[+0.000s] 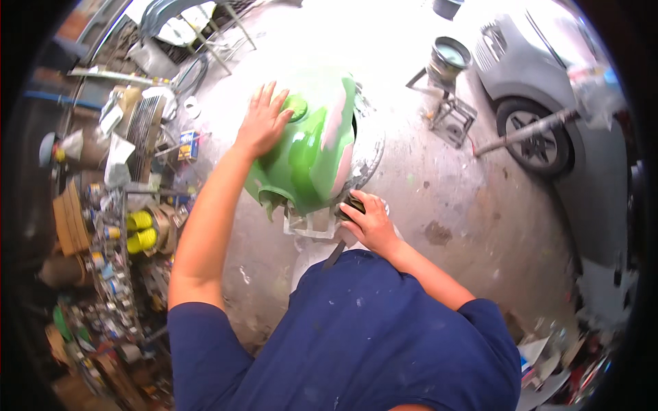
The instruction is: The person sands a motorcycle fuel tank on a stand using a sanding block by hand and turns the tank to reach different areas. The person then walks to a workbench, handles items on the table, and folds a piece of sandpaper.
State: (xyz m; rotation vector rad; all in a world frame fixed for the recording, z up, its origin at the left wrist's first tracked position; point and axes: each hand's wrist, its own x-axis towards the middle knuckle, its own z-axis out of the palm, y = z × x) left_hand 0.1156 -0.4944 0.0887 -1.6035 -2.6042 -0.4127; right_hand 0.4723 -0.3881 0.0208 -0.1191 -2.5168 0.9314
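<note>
A green motorcycle fuel tank [299, 154] sits in front of me, glossy in places, with a pale pinkish patch along its right side. My left hand [264, 122] lies flat on its upper left, fingers stretched out, beside the round green cap [295, 107]. Low at the tank's right corner, my right hand [370, 222] curls round a small dark pad [353, 207], partly covered by the fingers. What kind of pad it is cannot be made out. Under the tank shows a pale frame-like support [308, 225], mostly hidden.
To the right, a bucket [449, 56] rests on a stand, beside a small metal frame [452, 120]. A grey car [528, 89] and a slanting pole [524, 133] stand farther right. On the left are yellow shoes [140, 231], a blue can [188, 145] and cluttered shelves.
</note>
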